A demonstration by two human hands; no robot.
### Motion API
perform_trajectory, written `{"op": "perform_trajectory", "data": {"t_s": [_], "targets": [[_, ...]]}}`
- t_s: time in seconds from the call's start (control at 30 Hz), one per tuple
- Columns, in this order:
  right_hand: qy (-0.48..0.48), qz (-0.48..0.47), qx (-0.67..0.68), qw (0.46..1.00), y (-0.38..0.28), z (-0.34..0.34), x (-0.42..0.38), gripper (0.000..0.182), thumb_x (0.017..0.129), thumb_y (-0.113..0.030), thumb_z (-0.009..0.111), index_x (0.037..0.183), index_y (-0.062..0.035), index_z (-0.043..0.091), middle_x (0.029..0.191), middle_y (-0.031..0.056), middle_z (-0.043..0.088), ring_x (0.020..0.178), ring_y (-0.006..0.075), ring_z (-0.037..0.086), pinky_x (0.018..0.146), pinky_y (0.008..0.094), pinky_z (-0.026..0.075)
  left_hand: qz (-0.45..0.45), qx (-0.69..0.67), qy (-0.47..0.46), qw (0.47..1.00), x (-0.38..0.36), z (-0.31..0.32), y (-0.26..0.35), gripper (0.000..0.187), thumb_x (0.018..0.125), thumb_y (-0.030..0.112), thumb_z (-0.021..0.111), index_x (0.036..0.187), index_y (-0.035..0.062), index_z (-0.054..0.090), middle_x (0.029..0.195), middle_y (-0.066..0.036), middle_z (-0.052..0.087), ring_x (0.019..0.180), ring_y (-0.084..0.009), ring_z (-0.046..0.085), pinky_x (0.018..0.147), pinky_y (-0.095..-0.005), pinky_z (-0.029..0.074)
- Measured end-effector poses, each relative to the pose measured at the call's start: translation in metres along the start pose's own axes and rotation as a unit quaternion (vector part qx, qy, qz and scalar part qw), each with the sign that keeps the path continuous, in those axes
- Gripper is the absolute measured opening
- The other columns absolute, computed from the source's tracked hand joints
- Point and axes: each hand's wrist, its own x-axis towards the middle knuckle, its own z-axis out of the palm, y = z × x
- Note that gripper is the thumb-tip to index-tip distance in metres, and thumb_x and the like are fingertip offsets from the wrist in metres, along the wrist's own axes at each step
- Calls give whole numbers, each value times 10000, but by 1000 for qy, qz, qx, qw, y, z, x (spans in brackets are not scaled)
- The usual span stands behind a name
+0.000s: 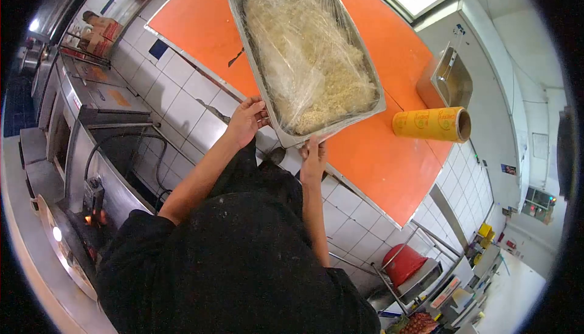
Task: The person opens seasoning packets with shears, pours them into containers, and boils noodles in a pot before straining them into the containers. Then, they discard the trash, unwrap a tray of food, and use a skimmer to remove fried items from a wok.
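Observation:
A rectangular metal tray point(272, 101) full of pale, crumbly food lies at an angle over the orange table. Clear plastic film point(292, 60) covers it, wrinkled and bunched along the middle. My left hand point(248, 120) grips the tray at its lower left side, fingers curled at the rim. At the near end, my right hand point(313, 159) holds the edge and the film there, its fingertips partly hidden under the tray. To the right of the tray, a yellow roll point(426, 125) of wrap lies on its side on the table.
The orange table point(389, 170) spans the centre. An empty metal pan point(453, 81) stands beyond the roll. At the left is a stove with a small flame point(90, 219). A red bucket point(404, 264) sits on a rack at lower right.

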Motion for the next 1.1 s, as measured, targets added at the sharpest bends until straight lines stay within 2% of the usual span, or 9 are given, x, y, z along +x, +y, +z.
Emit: {"op": "perform_trajectory", "data": {"t_s": [0.17, 0.23, 0.33, 0.47, 0.53, 0.6, 0.7, 0.9, 1.1], "targets": [[-43, 17, -26, 999, 14, -12, -6, 203, 1017, -222, 495, 840, -124, 511, 700, -47, 389, 612, 60, 355, 568, 252, 333, -14, -2, -8, 1000, -5, 5, 1, 166, 938, 187, 596, 1084, 115, 565, 998, -6, 645, 881, -146, 615, 775, -328, 508], [-67, 55, -22, 996, 18, -12, -11, 216, 1018, -212, 489, 821, -127, 509, 707, -42, 377, 636, 82, 353, 637, 277, 350, -18, -2, 0, 1000, -6, 6, -1, 167, 938, 191, 598, 1085, 117, 566, 993, -3, 644, 870, -142, 612, 771, -328, 507], [-71, 33, -48, 996, 20, -9, -14, 295, 1014, -229, 505, 751, -98, 490, 670, -37, 399, 606, 61, 363, 580, 253, 352, -20, 1, -9, 1000, -10, 7, -1, 178, 937, 202, 600, 1093, 123, 563, 996, -3, 641, 861, -142, 608, 767, -328, 506], [-98, 24, -52, 994, 18, -11, -15, 267, 1008, -218, 517, 781, -78, 526, 677, -33, 430, 620, 68, 394, 590, 251, 365, -34, -5, -19, 999, -16, 10, -7, 205, 948, 236, 574, 1115, 119, 555, 1012, -16, 638, 892, -160, 607, 795, -353, 499], [-115, 38, -109, 987, 18, -14, -18, 210, 1000, -241, 533, 866, -81, 557, 724, -41, 428, 650, 77, 373, 656, 284, 380, -33, -3, -14, 999, -19, 7, -13, 216, 962, 255, 544, 1126, 114, 553, 1021, -27, 637, 914, -171, 605, 807, -366, 496], [-114, 52, -112, 986, 21, -18, -16, 210, 997, -238, 538, 879, -67, 569, 721, -37, 446, 644, 74, 382, 646, 280, 386, -70, -16, -12, 997, -22, 4, -21, 265, 990, 289, 462, 1154, 94, 535, 1050, -66, 622, 958, -216, 596, 883, -421, 489], [-121, 45, -147, 981, 26, -24, -11, 211, 995, -227, 541, 894, -46, 583, 710, -30, 467, 628, 69, 393, 622, 271, 391, -113, -60, -26, 991, -26, 5, -37, 289, 997, 285, 417, 1171, 82, 525, 1067, -81, 619, 1003, -231, 580, 905, -431, 475], [-134, 26, -199, 970, 22, -23, -13, 207, 997, -205, 532, 891, -35, 581, 690, -24, 459, 605, 65, 392, 589, 260, 384, -175, -93, -66, 978, -32, 8, -55, 338, 978, 290, 432, 1169, 45, 563, 1128, -101, 626, 1058, -253, 582, 952, -412, 434], [-135, 70, -182, 971, 16, -22, -18, 175, 994, -184, 530, 928, -31, 582, 718, -21, 476, 638, 67, 411, 604, 256, 376, -133, -165, -91, 973, -32, 0, -62, 319, 956, 289, 454, 1159, 66, 559, 1123, -78, 630, 1008, -214, 585, 881, -376, 444]]}}
